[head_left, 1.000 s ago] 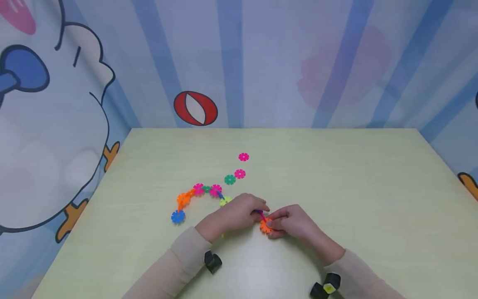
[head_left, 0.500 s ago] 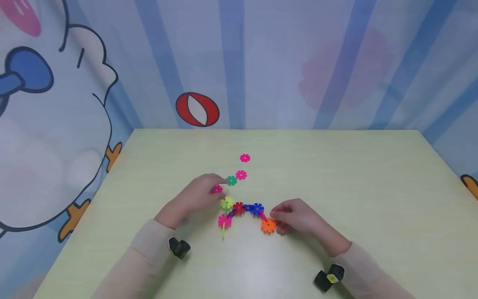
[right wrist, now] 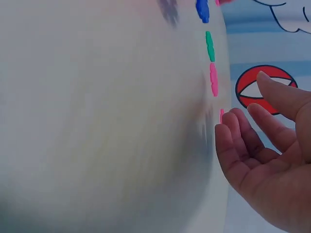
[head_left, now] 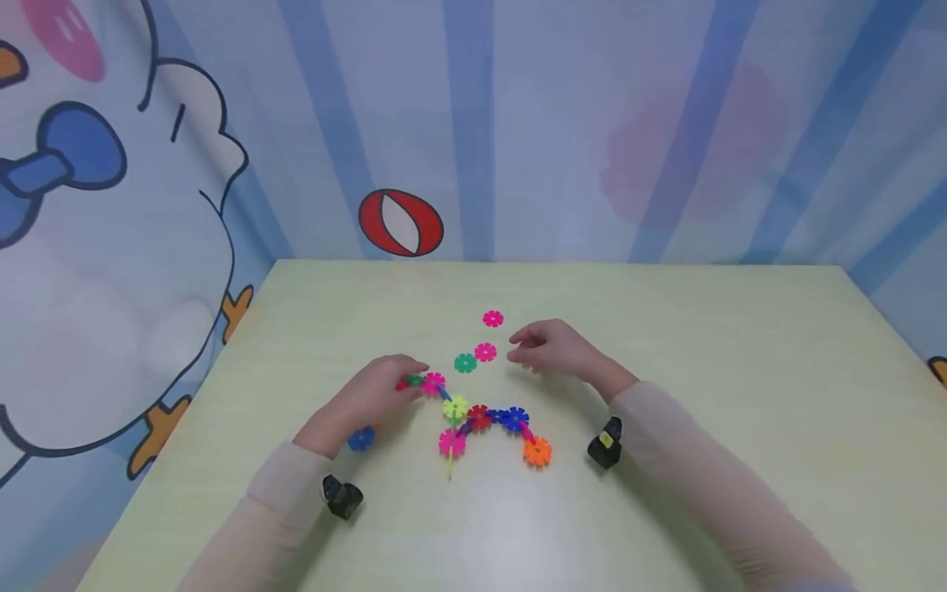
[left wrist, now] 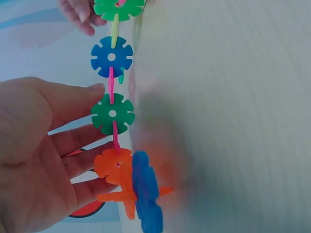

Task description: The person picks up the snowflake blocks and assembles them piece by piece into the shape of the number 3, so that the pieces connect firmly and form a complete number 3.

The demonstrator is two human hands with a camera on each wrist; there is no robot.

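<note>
A chain of interlocking plastic snowflake discs lies curved on the table. Its visible parts include a pink disc point(head_left: 452, 443), a red disc point(head_left: 479, 417) and an orange end disc point(head_left: 537, 451). Over the chain's left part hovers or rests my left hand point(head_left: 370, 401), hiding some pieces. In the left wrist view its spread fingers lie behind a green disc point(left wrist: 112, 125), the thumb close to the rim; no pinch shows. My right hand point(head_left: 555, 349), loosely curled and holding nothing, is beside a loose pink disc point(head_left: 485, 352). A loose green disc point(head_left: 465, 363) lies left of that.
Another loose pink disc point(head_left: 492, 318) lies farther back. A blue disc point(head_left: 361, 439) shows below my left hand. The pale table point(head_left: 703, 345) meets a printed backdrop point(head_left: 547, 164) at its far edge. Black wrist cameras sit on both sleeves.
My right hand has left the orange end disc and moved up and back toward the loose discs. My left hand moved left along the chain from its middle, then stayed nearly still.
</note>
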